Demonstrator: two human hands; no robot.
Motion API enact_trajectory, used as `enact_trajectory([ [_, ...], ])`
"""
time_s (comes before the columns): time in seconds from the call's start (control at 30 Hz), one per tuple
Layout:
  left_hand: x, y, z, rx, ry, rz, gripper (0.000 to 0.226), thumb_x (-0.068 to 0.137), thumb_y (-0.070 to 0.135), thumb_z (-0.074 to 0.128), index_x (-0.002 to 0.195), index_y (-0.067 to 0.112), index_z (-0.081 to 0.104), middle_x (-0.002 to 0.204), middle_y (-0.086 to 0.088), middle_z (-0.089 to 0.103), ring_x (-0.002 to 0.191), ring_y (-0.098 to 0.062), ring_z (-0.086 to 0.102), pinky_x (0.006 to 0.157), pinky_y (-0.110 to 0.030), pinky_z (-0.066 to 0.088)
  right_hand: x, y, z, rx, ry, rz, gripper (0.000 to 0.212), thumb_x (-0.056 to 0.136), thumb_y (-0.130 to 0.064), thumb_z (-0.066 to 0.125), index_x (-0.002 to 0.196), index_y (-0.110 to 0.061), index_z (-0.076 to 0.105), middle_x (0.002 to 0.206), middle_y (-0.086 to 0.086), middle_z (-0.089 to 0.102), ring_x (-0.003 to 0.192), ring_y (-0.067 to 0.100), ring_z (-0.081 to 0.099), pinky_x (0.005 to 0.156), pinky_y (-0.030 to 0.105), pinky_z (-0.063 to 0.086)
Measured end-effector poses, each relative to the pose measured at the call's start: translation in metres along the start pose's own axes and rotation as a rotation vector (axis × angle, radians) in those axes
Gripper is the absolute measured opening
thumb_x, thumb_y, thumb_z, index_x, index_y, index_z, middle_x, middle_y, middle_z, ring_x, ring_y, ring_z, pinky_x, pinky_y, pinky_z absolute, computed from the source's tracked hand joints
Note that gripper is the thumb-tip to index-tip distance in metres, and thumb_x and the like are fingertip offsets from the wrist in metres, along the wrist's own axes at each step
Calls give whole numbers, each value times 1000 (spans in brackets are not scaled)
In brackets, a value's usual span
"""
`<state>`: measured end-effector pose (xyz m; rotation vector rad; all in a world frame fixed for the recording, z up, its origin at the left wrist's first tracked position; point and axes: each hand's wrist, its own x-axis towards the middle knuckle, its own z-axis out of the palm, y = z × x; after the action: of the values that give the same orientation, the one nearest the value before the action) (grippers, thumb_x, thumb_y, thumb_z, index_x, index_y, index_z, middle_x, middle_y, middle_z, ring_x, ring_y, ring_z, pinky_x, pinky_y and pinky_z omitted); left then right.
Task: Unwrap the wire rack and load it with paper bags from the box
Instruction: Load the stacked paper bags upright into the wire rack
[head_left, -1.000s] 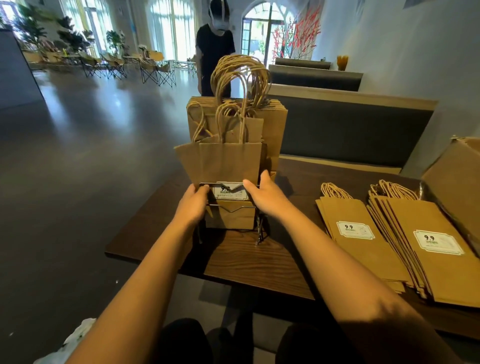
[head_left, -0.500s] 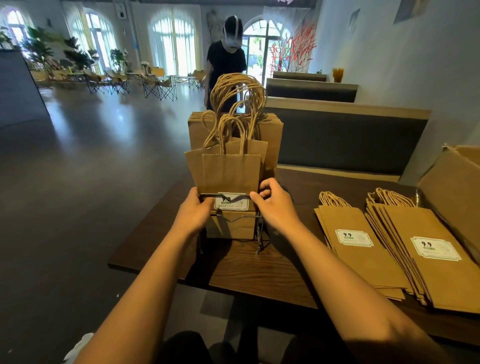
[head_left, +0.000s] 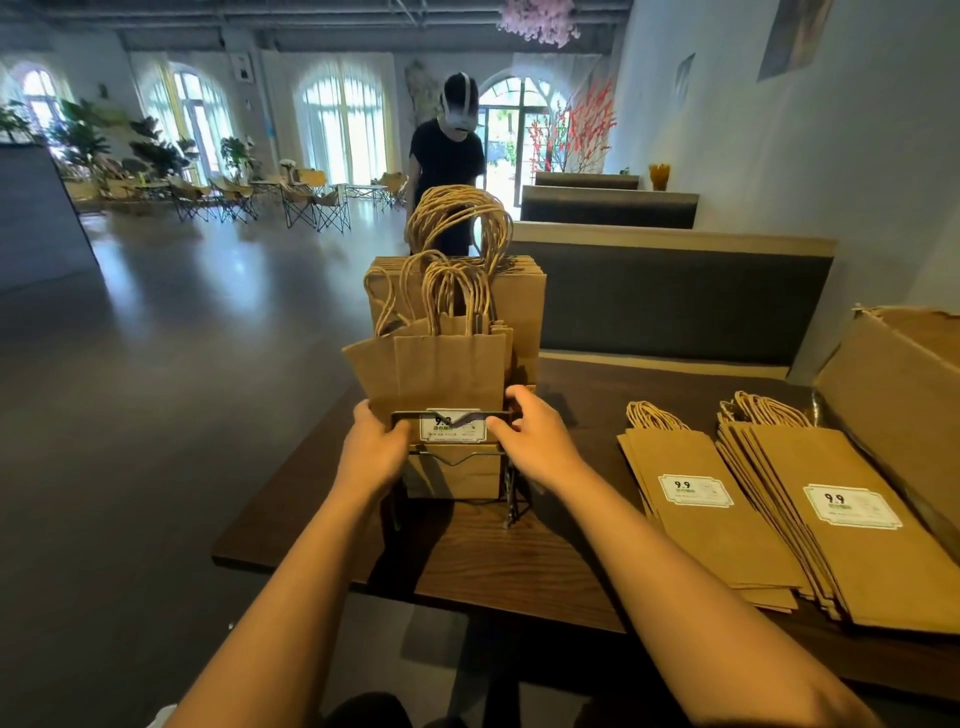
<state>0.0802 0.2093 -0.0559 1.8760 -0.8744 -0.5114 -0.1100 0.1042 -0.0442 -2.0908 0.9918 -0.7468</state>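
Both hands have crept up the sides of the black wire rack (head_left: 453, 457) since a second ago, when they lay flatter against its lower front; the left hand (head_left: 375, 448) now grips the top rail's left end and the right hand (head_left: 535, 441) curls its fingers round the right end, pinching wire and bag edges together. Upright in the rack's front tier stand small kraft paper bags (head_left: 447, 374), the nearest showing a white "9.9" label behind the rail, while taller bags (head_left: 514, 296) with twisted paper handles fill the tier behind. Rack and load sit near the left edge of the dark wooden table (head_left: 509, 566). To the rack's right, well apart from it, two flat stacks of labelled bags (head_left: 769, 519) lie on the table, and farther right the open cardboard box (head_left: 893, 395) rests at the table's end. Beyond the rack, a person in black (head_left: 448, 166) stands on the café floor. No wrapping is visible on the rack, and with both tiers filled, loading looks well advanced; the two-handed grip suggests squaring or shifting the rack before more bags go in.
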Motion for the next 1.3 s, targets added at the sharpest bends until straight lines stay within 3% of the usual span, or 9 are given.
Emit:
enact_trajectory([
  [0.1, 8, -6, 7, 37, -79, -36, 53, 88, 43, 61, 134, 23, 44, 124, 3, 62, 110, -21, 60, 95, -42, 49, 2, -3, 5, -36, -19, 2, 50, 99, -39, 60, 144, -22, 48, 139, -6, 55, 127, 14, 53, 105, 36, 48],
  [0.27, 66, -51, 18, 139, -160, -53, 65, 64, 60, 61, 124, 34, 59, 112, 13, 71, 99, -12, 69, 92, -45, 56, -3, -2, 7, 78, -175, 133, 76, 103, -42, 55, 163, -20, 15, 165, 2, 28, 151, 22, 28, 118, 39, 30],
  [0.4, 86, -60, 19, 128, -175, -44, 71, 58, 56, 67, 123, 29, 65, 120, 3, 71, 107, -19, 68, 98, -47, 56, -3, 6, 1, 121, -123, 155, 68, 102, -41, 56, 159, -21, 24, 155, 4, 43, 139, 23, 45, 108, 35, 41],
  [0.5, 39, -23, 5, 71, -64, -36, 69, 63, 53, 61, 125, 23, 63, 126, -6, 62, 119, -30, 59, 103, -52, 52, -3, 14, -6, 226, -17, 187, 48, 104, -32, 55, 148, -20, 41, 119, -1, 63, 96, 10, 62, 73, 21, 50],
  [0.67, -22, 16, -1, -143, 264, -19, 67, 92, 34, 61, 152, 18, 36, 153, -12, 32, 143, -36, 30, 116, -55, 33, -4, 34, -27, 357, 132, 276, 21, 108, -32, 43, 123, -22, 55, 111, 2, 63, 90, 16, 60, 80, 35, 54],
  [0.83, -53, 44, 21, -147, 573, 216, 41, 85, 14, 63, 121, 18, 44, 135, -7, 38, 127, -29, 36, 100, -47, 31, -13, 57, -54, 387, 243, 342, 13, 105, -34, 46, 105, -29, 58, 112, 2, 63, 88, 17, 59, 76, 35, 52],
  [1.0, -74, 51, 62, -88, 527, 433, 17, 86, 10, 63, 94, 20, 52, 109, 2, 45, 107, -16, 40, 91, -37, 34, -29, 82, -77, 322, 287, 432, 17, 103, -33, 50, 111, -23, 62, 105, 2, 64, 93, 19, 59, 84, 39, 53],
  [1.13, -80, 45, 96, -84, 369, 532, 12, 86, 4, 60, 84, 15, 56, 94, 0, 53, 86, -19, 52, 77, -42, 49, -38, 105, -88, 243, 304, 476, 17, 98, -33, 58, 113, -27, 63, 122, -3, 64, 105, 18, 59, 94, 42, 53],
  [1.3, -84, 39, 133, 11, 274, 567, 9, 86, 6, 59, 83, 14, 59, 88, 0, 55, 78, -16, 51, 70, -34, 41, -57, 134, -99, -285, 290, 549, 36, 96, -41, 58, 132, -32, 54, 136, 4, 57, 129, 32, 48, 107, 45, 40],
])
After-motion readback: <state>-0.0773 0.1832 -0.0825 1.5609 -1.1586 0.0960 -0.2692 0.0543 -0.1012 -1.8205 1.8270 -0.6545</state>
